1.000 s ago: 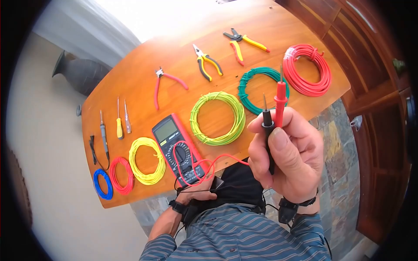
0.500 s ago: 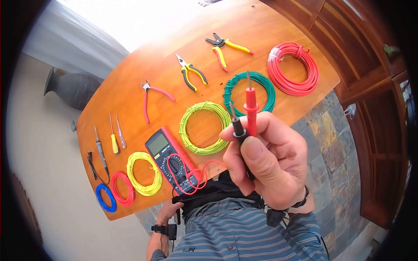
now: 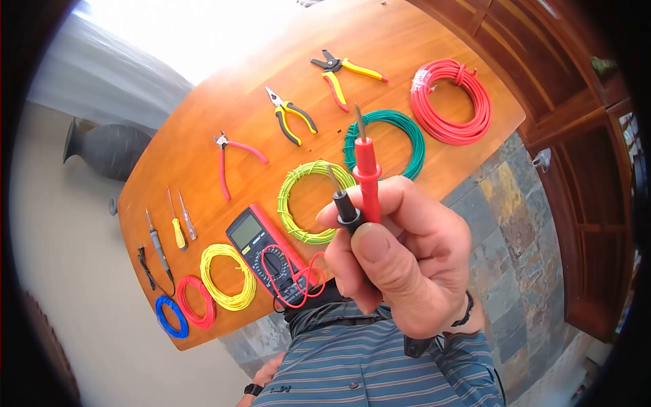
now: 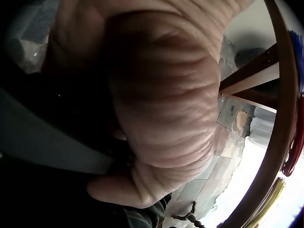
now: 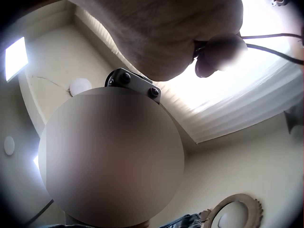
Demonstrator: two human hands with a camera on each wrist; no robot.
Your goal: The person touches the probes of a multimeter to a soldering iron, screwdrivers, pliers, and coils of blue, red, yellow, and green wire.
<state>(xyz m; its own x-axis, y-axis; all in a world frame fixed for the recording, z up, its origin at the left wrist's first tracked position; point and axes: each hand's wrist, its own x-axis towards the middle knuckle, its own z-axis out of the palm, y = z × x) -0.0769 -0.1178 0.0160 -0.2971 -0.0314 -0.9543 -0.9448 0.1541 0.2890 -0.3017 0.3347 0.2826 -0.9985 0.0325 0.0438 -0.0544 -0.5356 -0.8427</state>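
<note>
Raised close to the head camera, my right hand (image 3: 420, 264) pinches two multimeter test probes between thumb and fingers. The red probe (image 3: 367, 166) and the black probe (image 3: 348, 211) stand side by side, metal tips upward. A red lead loops over the red-cased multimeter (image 3: 252, 234) lying at the table's near edge. My left hand (image 3: 271, 368) hangs low beside the shirt, mostly covered by it in the head view. Its palm and thumb (image 4: 118, 190) fill the left wrist view below table height; the other fingers are lost in shadow.
On the wooden table (image 3: 203, 163) lie wire coils: yellow-green (image 3: 285, 210), green (image 3: 418, 146), large red (image 3: 479, 108), yellow (image 3: 207, 275), small red (image 3: 183, 302) and blue (image 3: 161, 317). Cutters (image 3: 223, 173), needle-nose pliers (image 3: 283, 122), wire strippers (image 3: 332, 66), a screwdriver (image 3: 179, 234) and a soldering iron (image 3: 156, 241) lie behind.
My right hand has moved left and nearer the camera with both probes. The left hand has left the multimeter's near end and dropped down beside my body.
</note>
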